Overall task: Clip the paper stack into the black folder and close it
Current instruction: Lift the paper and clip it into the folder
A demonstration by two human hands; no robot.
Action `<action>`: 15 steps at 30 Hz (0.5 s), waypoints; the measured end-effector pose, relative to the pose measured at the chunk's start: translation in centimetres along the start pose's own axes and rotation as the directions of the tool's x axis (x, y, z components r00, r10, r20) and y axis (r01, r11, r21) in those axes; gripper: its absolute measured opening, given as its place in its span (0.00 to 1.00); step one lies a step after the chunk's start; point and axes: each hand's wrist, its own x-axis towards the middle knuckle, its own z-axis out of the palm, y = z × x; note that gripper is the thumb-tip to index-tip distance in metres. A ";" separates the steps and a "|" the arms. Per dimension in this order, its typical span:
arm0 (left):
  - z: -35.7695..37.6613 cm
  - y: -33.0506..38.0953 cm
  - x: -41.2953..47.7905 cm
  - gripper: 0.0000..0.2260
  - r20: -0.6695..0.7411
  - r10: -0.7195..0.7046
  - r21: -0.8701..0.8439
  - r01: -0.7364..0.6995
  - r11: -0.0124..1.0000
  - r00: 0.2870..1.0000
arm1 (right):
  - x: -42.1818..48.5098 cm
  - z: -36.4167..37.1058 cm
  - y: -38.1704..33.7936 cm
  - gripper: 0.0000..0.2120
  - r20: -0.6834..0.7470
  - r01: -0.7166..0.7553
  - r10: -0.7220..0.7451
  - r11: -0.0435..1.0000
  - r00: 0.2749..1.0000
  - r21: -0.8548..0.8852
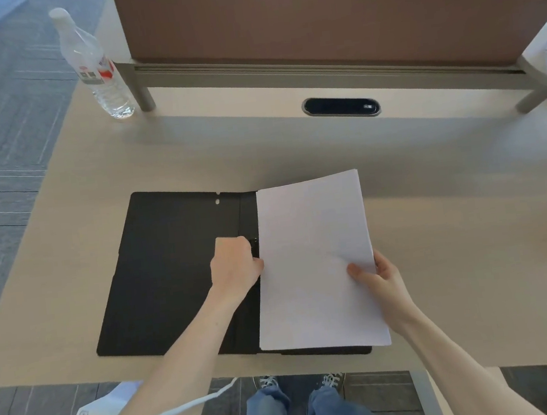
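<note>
Two bare hands are being worked over a black folder that is lying spread open and flat on the pale wooden bench, close to its near edge. A white paper stack is being held over the folder's right half, so that this half is almost wholly covered and only a dark strip is being shown along the stack's near edge. The stack's left edge is being kept just beside the folder's spine.

The right hand is being closed on the stack at its right edge, with the thumb laid on top of the sheets and the fingers tucked beneath; its grip is narrow, pinching the paper. The left hand is being curled at the spine, touching the stack's left edge, where a small dark clip part is being partly hidden by the knuckles. Whether that grip is actually being closed on the clip cannot be told.

At the bench's far left corner a clear plastic water bottle with a white cap is being left upright, well apart from the folder, beside a brown divider panel. An oval cable port is being shown in the bench under the panel.
</note>
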 end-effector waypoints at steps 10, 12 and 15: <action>0.2 -0.3 0.2 0.11 0.064 -0.009 -0.048 0.012 0.999 0.998 | 1.4 2.1 1.5 0.15 -0.025 -0.018 0.018 1.000 1.000 0.010; 0.2 -0.3 0.1 0.12 0.058 -0.018 -0.066 0.022 0.998 0.998 | 1.4 2.1 1.8 0.15 -0.032 -0.022 0.022 1.000 0.999 -0.002; 0.2 -0.2 0.0 0.13 0.046 -0.030 -0.094 0.034 0.995 0.998 | 1.3 2.1 2.4 0.15 -0.038 -0.034 0.033 0.999 0.999 -0.018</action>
